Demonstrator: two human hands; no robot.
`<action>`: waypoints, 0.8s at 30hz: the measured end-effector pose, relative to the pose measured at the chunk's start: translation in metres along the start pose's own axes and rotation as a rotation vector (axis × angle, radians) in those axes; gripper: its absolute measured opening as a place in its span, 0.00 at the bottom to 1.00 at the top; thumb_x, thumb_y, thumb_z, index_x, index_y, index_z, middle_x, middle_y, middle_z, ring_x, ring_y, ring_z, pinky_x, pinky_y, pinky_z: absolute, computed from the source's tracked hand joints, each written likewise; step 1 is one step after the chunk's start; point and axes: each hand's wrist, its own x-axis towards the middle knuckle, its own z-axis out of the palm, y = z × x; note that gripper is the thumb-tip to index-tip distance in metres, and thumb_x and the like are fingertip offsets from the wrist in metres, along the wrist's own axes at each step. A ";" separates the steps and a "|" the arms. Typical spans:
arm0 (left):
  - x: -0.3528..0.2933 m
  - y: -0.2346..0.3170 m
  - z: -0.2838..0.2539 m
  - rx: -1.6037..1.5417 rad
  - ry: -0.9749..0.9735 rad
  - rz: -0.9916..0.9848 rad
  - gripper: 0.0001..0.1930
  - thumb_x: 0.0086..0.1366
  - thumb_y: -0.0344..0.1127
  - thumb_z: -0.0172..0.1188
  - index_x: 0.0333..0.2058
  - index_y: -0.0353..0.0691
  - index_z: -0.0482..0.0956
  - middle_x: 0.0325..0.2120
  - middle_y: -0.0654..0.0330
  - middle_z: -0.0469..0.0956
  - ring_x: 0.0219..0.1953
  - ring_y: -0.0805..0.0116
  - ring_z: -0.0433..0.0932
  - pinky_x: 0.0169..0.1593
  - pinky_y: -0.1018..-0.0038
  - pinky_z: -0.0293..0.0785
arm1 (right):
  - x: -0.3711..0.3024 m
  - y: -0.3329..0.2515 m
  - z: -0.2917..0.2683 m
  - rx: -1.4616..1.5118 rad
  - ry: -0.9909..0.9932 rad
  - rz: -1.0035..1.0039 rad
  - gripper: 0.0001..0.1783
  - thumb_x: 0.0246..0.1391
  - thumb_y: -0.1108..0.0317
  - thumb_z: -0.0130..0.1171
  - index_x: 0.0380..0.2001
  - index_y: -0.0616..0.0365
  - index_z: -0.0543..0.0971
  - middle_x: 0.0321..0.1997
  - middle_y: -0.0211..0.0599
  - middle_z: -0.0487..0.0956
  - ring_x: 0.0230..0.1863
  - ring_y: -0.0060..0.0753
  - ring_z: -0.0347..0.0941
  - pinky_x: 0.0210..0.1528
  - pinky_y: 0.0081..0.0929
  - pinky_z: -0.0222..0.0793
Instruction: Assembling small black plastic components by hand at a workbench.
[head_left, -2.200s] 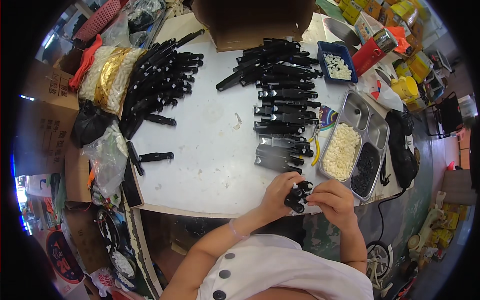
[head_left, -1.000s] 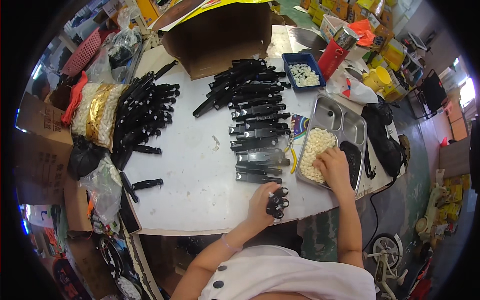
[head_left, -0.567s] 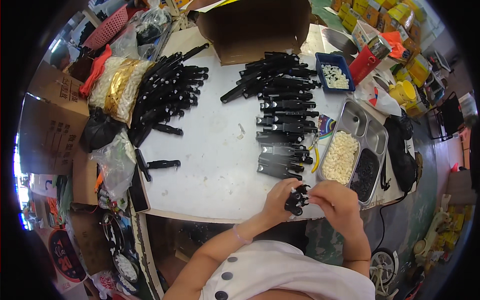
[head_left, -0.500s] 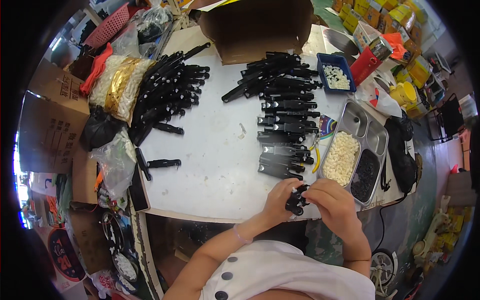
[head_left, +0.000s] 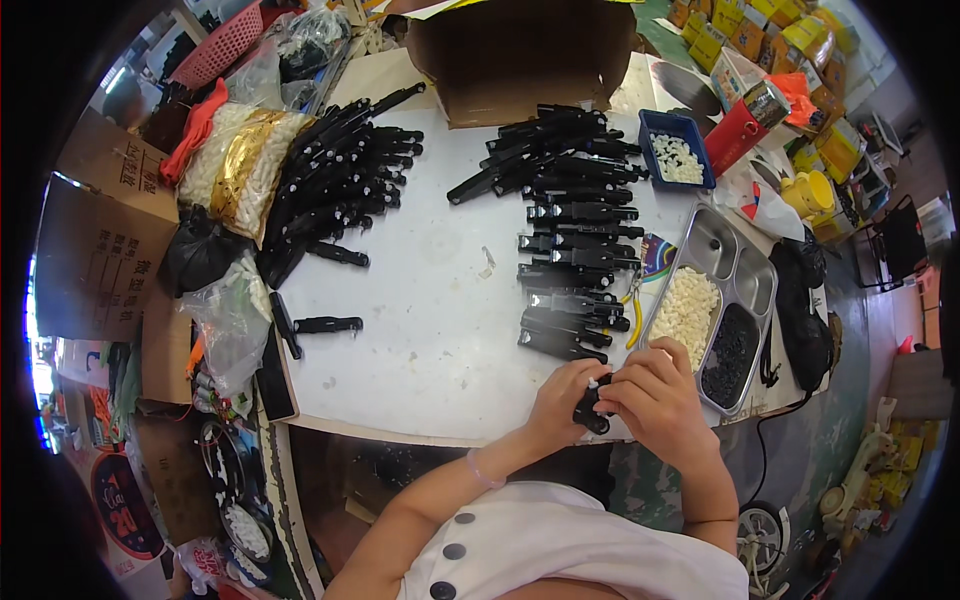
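Observation:
Near the front edge of the white table, my left hand (head_left: 560, 404) is closed round a black plastic part (head_left: 592, 412). A small white piece shows at the top of that part. My right hand (head_left: 660, 405) has its fingers pinched against the part's upper side; whatever lies between those fingertips is hidden. Beyond my hands runs a column of similar black parts (head_left: 575, 245), lying side by side. Right of it stands a metal compartment tray (head_left: 752, 262) with small cream pieces (head_left: 685, 310) and small black pieces (head_left: 733, 352).
A large heap of black parts (head_left: 335, 175) lies at the left, beside a bag of white pieces (head_left: 240, 165). Yellow-handled pliers (head_left: 635, 315) rest by the tray. Farther back are a blue bin (head_left: 677, 150), a red can (head_left: 740, 130) and an open cardboard box (head_left: 515, 70).
My right hand's fingers have shifted slightly over the part, and its knuckles have risen toward the tray. My left hand keeps its hold almost in place.

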 end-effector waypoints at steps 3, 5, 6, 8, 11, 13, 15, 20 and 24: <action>-0.003 -0.003 0.004 0.007 0.016 0.024 0.35 0.39 0.21 0.62 0.52 0.40 0.68 0.47 0.50 0.71 0.47 0.47 0.72 0.48 0.61 0.70 | 0.002 -0.004 -0.015 -0.094 -0.120 -0.048 0.10 0.39 0.67 0.64 0.29 0.54 0.78 0.32 0.28 0.76 0.41 0.32 0.69 0.52 0.37 0.61; -0.003 -0.002 0.001 0.007 0.012 0.018 0.35 0.39 0.21 0.62 0.52 0.40 0.68 0.46 0.50 0.71 0.47 0.47 0.72 0.48 0.61 0.70 | 0.006 -0.009 -0.020 -0.196 -0.174 -0.089 0.10 0.40 0.68 0.62 0.30 0.55 0.77 0.31 0.29 0.75 0.42 0.32 0.69 0.52 0.35 0.61; -0.002 -0.001 0.000 0.003 0.006 0.012 0.35 0.39 0.21 0.62 0.52 0.40 0.68 0.46 0.49 0.71 0.47 0.47 0.72 0.48 0.61 0.70 | 0.008 -0.011 -0.022 -0.301 -0.230 -0.127 0.10 0.40 0.69 0.59 0.30 0.55 0.77 0.31 0.29 0.74 0.42 0.32 0.69 0.52 0.33 0.60; 0.000 0.004 -0.002 -0.009 0.019 0.011 0.35 0.38 0.21 0.62 0.52 0.39 0.68 0.46 0.49 0.71 0.47 0.47 0.72 0.48 0.61 0.70 | 0.011 -0.013 -0.024 -0.371 -0.280 -0.163 0.10 0.40 0.69 0.58 0.30 0.56 0.76 0.31 0.30 0.73 0.41 0.32 0.68 0.50 0.32 0.61; 0.001 0.004 -0.003 -0.002 0.012 -0.002 0.35 0.39 0.22 0.62 0.52 0.39 0.68 0.46 0.49 0.72 0.46 0.46 0.72 0.47 0.61 0.71 | 0.016 -0.017 -0.025 -0.448 -0.358 -0.207 0.08 0.40 0.69 0.56 0.28 0.57 0.75 0.28 0.32 0.72 0.38 0.33 0.67 0.45 0.28 0.61; -0.001 -0.002 0.000 0.002 -0.019 -0.003 0.35 0.39 0.23 0.62 0.52 0.39 0.68 0.47 0.49 0.72 0.46 0.46 0.72 0.47 0.61 0.71 | 0.019 -0.019 -0.023 -0.470 -0.388 -0.197 0.08 0.40 0.68 0.56 0.26 0.58 0.76 0.27 0.33 0.71 0.36 0.33 0.66 0.41 0.27 0.60; -0.010 -0.016 0.006 0.141 -0.070 -0.022 0.34 0.40 0.26 0.64 0.51 0.39 0.68 0.46 0.49 0.72 0.46 0.46 0.73 0.47 0.60 0.71 | 0.024 -0.023 -0.018 -0.439 -0.459 -0.282 0.08 0.38 0.67 0.56 0.22 0.60 0.77 0.24 0.34 0.71 0.34 0.33 0.64 0.37 0.27 0.59; -0.026 -0.030 0.022 0.311 0.017 -0.024 0.30 0.46 0.32 0.67 0.49 0.37 0.68 0.45 0.49 0.74 0.45 0.47 0.75 0.47 0.62 0.73 | 0.032 -0.045 -0.018 -0.582 -0.501 -0.211 0.08 0.36 0.67 0.57 0.19 0.61 0.78 0.20 0.34 0.71 0.32 0.34 0.65 0.33 0.26 0.57; -0.024 -0.037 0.016 0.187 -0.043 -0.181 0.32 0.43 0.29 0.68 0.50 0.37 0.68 0.46 0.49 0.74 0.46 0.47 0.75 0.49 0.62 0.73 | 0.028 -0.003 -0.016 -0.174 -0.302 -0.172 0.07 0.36 0.68 0.59 0.22 0.57 0.79 0.19 0.33 0.73 0.29 0.35 0.68 0.31 0.29 0.60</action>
